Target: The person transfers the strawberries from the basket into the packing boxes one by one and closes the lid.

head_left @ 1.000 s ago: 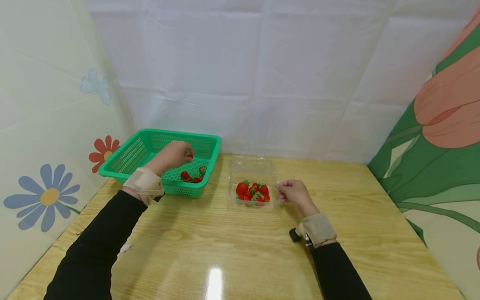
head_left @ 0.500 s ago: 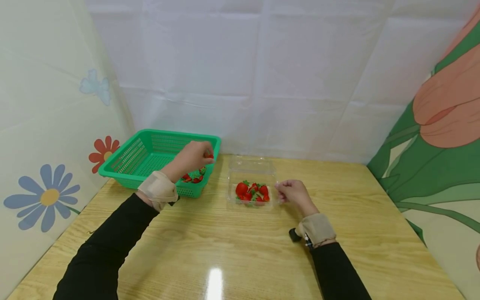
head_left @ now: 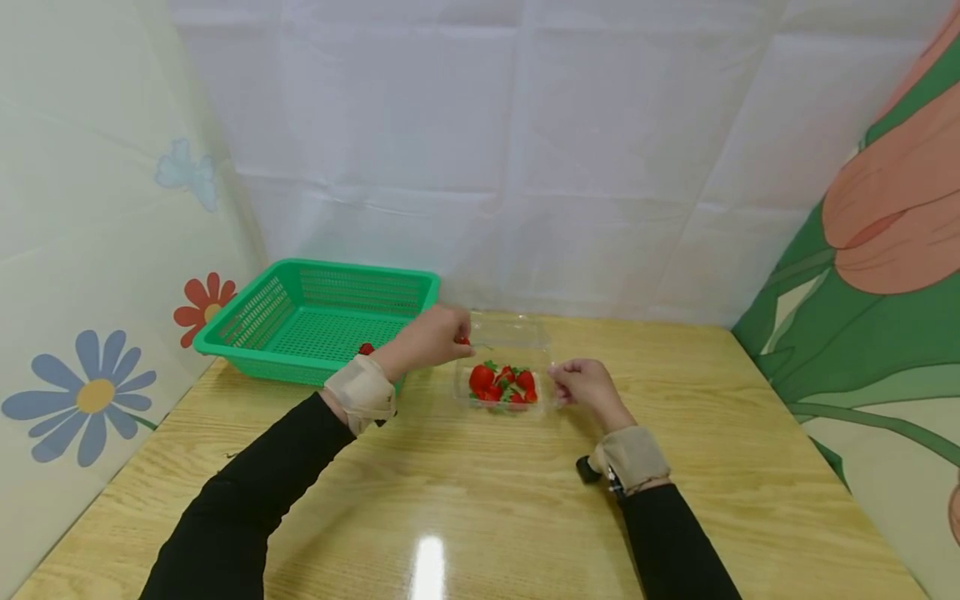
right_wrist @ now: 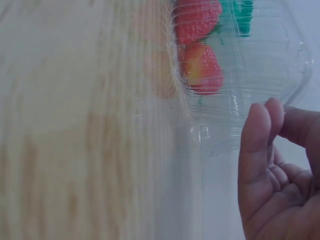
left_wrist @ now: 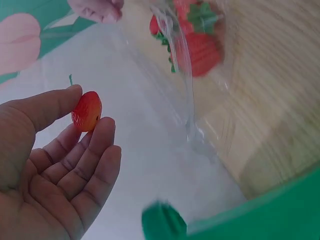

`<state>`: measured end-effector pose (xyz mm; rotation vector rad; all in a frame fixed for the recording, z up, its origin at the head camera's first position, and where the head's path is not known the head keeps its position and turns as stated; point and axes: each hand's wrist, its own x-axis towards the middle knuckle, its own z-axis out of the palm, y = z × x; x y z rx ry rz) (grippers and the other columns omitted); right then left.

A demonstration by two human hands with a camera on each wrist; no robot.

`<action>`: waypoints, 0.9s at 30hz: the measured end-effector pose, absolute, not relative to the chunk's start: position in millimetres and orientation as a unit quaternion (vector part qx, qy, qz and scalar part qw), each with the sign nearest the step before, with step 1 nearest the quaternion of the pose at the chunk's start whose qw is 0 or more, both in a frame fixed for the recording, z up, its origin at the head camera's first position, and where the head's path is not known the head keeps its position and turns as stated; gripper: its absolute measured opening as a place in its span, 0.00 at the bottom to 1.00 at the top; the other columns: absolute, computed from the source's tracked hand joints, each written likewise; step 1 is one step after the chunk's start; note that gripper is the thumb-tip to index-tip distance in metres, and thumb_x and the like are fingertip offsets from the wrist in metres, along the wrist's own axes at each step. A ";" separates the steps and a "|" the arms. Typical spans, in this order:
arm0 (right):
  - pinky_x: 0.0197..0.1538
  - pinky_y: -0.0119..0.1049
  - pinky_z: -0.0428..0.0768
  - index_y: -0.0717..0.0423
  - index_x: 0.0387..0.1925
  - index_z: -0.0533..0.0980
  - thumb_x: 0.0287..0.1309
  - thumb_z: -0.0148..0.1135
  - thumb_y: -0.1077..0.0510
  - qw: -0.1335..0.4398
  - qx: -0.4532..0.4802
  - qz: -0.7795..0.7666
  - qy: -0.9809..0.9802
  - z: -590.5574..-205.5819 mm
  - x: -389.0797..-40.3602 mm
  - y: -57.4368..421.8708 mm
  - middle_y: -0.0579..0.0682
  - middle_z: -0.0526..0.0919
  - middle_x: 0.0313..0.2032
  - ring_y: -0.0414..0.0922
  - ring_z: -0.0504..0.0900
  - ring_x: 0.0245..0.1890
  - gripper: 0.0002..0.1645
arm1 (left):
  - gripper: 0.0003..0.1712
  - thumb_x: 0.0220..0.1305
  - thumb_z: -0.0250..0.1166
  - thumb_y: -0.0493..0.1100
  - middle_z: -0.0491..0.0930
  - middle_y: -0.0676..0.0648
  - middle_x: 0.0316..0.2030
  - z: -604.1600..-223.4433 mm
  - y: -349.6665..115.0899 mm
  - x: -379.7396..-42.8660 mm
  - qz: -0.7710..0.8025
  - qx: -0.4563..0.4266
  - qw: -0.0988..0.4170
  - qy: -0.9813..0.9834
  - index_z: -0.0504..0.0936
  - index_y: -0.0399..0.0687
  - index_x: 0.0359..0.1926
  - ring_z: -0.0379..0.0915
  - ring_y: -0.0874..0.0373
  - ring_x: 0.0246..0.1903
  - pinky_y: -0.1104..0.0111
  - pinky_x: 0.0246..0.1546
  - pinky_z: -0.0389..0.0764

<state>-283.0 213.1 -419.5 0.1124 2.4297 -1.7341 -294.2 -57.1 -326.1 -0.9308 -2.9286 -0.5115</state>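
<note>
My left hand (head_left: 423, 340) pinches a small red-orange strawberry (left_wrist: 87, 112) with a thin green stem between thumb and fingertips. It hangs in the air at the left side of a clear plastic clamshell box (right_wrist: 270, 60). Several red strawberries (head_left: 483, 378) with green leaves lie in the box, whose lid (head_left: 510, 331) stands open toward the wall. At the box's right edge, my right hand (head_left: 588, 387) pinches the rim between thumb and fingers.
A green slotted basket (head_left: 262, 364) stands left of the box, partly behind my left arm. One strawberry (head_left: 366, 348) shows in it; my arm covers the rest of that corner. A white sheet (head_left: 600, 167) hangs behind the wooden table (head_left: 480, 500).
My left hand has moved right with the strawberry, from over the green basket to beside the clear box. My right hand has stayed at the box's edge.
</note>
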 end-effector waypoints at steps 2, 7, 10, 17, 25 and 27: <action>0.27 0.34 0.78 0.72 0.40 0.72 0.64 0.56 0.57 0.077 0.039 -0.582 0.809 -419.7 -283.3 213.4 0.51 0.76 0.22 0.40 0.74 0.21 0.18 | 0.12 0.58 0.67 0.47 0.73 0.51 0.24 -329.8 -49.3 -294.5 -0.161 -0.303 0.005 -0.939 0.73 0.47 0.29 0.64 0.60 0.22 0.69 0.25 0.67; 0.27 0.33 0.78 0.73 0.40 0.72 0.63 0.56 0.57 0.078 0.036 -0.583 0.808 -420.7 -285.1 213.8 0.52 0.76 0.23 0.39 0.74 0.21 0.18 | 0.13 0.56 0.67 0.45 0.71 0.51 0.22 -341.9 -29.9 -297.8 -0.154 -0.312 -0.010 -0.938 0.72 0.46 0.26 0.63 0.60 0.22 0.70 0.25 0.66; 0.27 0.33 0.79 0.73 0.39 0.72 0.63 0.56 0.57 0.076 0.035 -0.580 0.810 -421.9 -286.4 214.1 0.51 0.76 0.23 0.39 0.75 0.21 0.17 | 0.13 0.55 0.68 0.46 0.71 0.52 0.21 -351.3 -19.0 -301.7 -0.140 -0.308 -0.015 -0.941 0.72 0.47 0.26 0.63 0.61 0.22 0.71 0.24 0.67; 0.27 0.32 0.78 0.72 0.40 0.72 0.63 0.56 0.57 0.079 0.038 -0.582 0.808 -422.2 -287.8 214.3 0.51 0.77 0.23 0.39 0.75 0.21 0.18 | 0.16 0.55 0.68 0.51 0.71 0.54 0.20 -370.0 2.1 -308.6 -0.103 -0.289 -0.034 -0.951 0.72 0.49 0.24 0.64 0.62 0.21 0.72 0.21 0.66; 0.27 0.33 0.79 0.71 0.40 0.73 0.63 0.56 0.55 0.079 0.046 -0.577 0.811 -422.3 -288.3 213.6 0.54 0.78 0.26 0.40 0.76 0.22 0.18 | 0.15 0.55 0.68 0.52 0.73 0.54 0.20 -384.3 16.3 -311.8 -0.080 -0.285 -0.034 -0.955 0.74 0.50 0.23 0.66 0.62 0.20 0.72 0.20 0.66; 0.27 0.33 0.79 0.70 0.40 0.73 0.63 0.56 0.55 0.080 0.048 -0.575 0.813 -422.5 -288.4 213.6 0.54 0.78 0.26 0.40 0.76 0.22 0.18 | 0.15 0.55 0.68 0.52 0.74 0.55 0.21 -387.7 17.9 -312.4 -0.080 -0.285 -0.037 -0.954 0.74 0.50 0.23 0.66 0.62 0.21 0.72 0.20 0.66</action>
